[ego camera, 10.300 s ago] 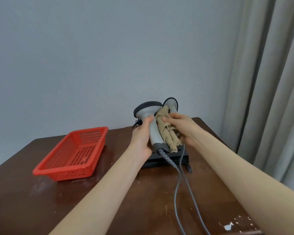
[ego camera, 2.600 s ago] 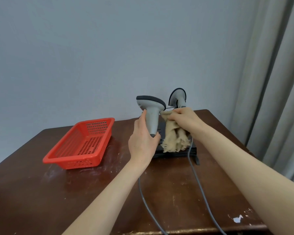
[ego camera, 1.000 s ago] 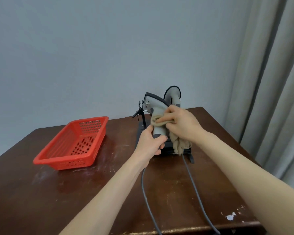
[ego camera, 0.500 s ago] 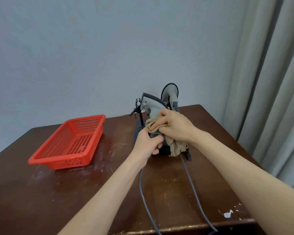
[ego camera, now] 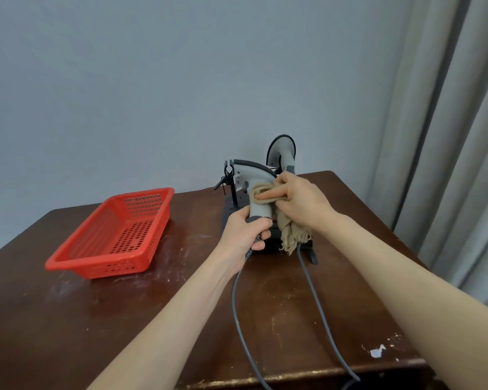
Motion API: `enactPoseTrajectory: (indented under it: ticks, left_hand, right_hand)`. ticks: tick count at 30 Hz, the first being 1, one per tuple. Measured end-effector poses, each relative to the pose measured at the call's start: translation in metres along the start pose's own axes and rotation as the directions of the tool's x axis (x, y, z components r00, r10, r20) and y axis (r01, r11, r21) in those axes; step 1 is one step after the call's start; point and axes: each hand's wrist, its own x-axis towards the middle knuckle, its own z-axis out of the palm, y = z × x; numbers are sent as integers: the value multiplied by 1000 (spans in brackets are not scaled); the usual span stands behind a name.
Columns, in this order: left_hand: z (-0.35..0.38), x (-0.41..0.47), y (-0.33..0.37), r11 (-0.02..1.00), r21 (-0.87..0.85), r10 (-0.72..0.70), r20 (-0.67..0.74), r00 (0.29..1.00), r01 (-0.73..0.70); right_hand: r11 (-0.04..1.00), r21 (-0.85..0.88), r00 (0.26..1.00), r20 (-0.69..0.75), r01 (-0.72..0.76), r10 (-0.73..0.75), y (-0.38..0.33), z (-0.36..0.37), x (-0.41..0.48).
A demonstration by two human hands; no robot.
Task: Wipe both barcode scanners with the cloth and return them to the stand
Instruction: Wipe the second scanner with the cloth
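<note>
Scanner (ego camera: 252,176), curved grey plastic, gripped by left hand (ego camera: 244,235), right hand (ego camera: 302,204) clutching frayed tan cloth (ego camera: 291,235)

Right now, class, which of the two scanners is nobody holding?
The far scanner, upright behind the right hand. The near scanner is gripped by the left hand, with the cloth pressed against it.
</note>
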Motion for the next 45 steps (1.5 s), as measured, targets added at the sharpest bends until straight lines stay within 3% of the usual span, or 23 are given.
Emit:
enactPoseTrajectory:
  ticks: [2,7,13,19,23,28,33,38,40,42,45]
  left_hand:
    - [2,-1,1,1000,-27,-9,17,1000,10]
    - [-5,2,3,1000,-31,0,0,1000,0]
    - [1,1,5,991,-117,-59,16,998,61]
    - [-8,1,3,993,-106,-51,14,999,52]
    - [-2,-2,4,992,-110,-64,33,997,67]
    - [-7,-1,4,991,-125,-39,8,999,40]
    - [-3,-3,4,987,-147,-58,23,998,61]
    - [-16,0,6,993,-117,-13,-12,1000,12]
    - [-18,-4,5,997,-82,-12,-28,1000,10]
    - [-22,-9,5,998,-67,-11,-57,998,7]
    - [-30,-12,8,999,-4,36,-80,996,-36]
  right_hand:
    - [999,-22,999,-20,-28,27,1,0,1]
    - [995,45,993,79,84,-87,-2,2,-18]
    - [999,-45,999,-41,0,-2,4,3,-6]
    - [993,-55,994,47,100,-98,-5,5,-14]
    - [995,-90,999,-43,-32,29,-2,3,-6]
    - [995,-17,995,43,94,-93,-7,7,-18]
    - [986,-160,999,-30,-38,33,-4,4,-11]
    - [987,-88,989,78,133,-126,-17,7,-26]
    - [971,-234,997,70,57,-41,-12,5,-19]
    - [913,-393,989,44,-112,140,-10,-2,-10]
    - [932,-265,965,-149,-248,215,-15,-11,-4]
